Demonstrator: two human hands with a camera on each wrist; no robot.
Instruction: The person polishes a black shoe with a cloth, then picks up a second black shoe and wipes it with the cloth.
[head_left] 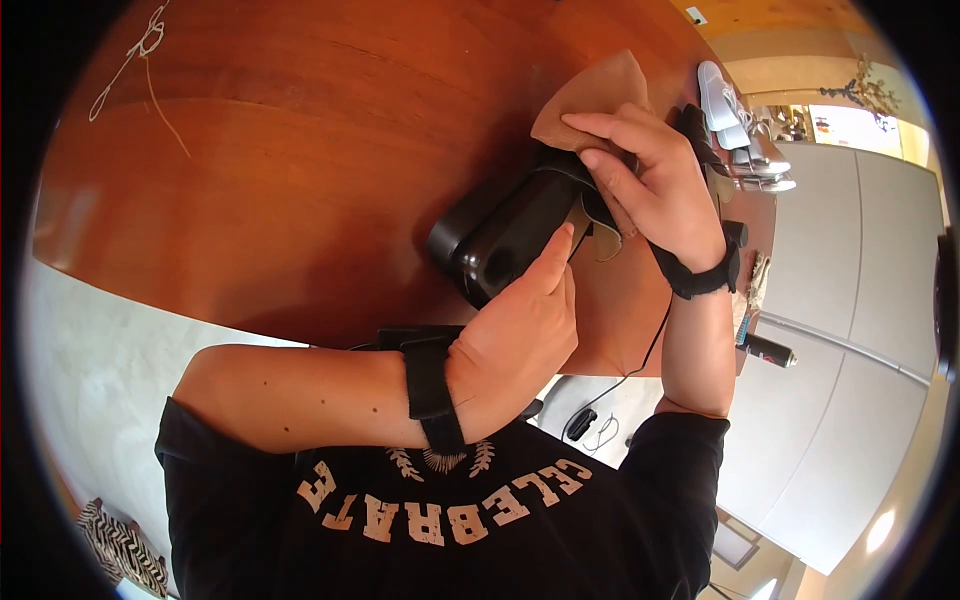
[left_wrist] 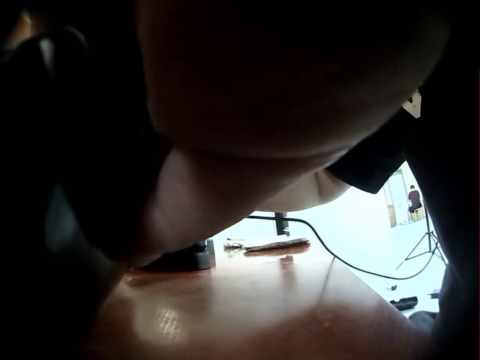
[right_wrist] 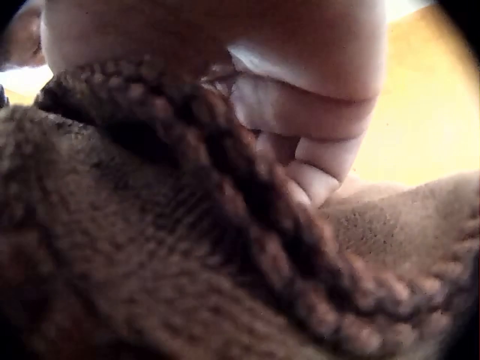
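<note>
A glossy black shoe (head_left: pixel 505 230) with a tan lining lies tilted at the table's near edge, its thick sole facing left. My left hand (head_left: pixel 520 325) holds it from the near side, one finger lying straight along its opening; the other fingers are mostly hidden. With thumb and fingers my right hand (head_left: pixel 655 180) pinches a brown cloth (head_left: pixel 597 100) over the shoe's far end. Close up in the right wrist view, the cloth (right_wrist: pixel 135 240) has a ribbed weave and a thick stitched edge. The left wrist view is mostly dark, filled by the hand and arm.
White sneakers (head_left: pixel 718 100) and silvery shoes (head_left: pixel 765 175) stand along the table's right side. A dark spray can (head_left: pixel 770 350) lies at the right edge. Thin laces (head_left: pixel 150 45) lie at the far left of the wooden table (head_left: pixel 300 150). A black cable (head_left: pixel 645 360) hangs over the near edge.
</note>
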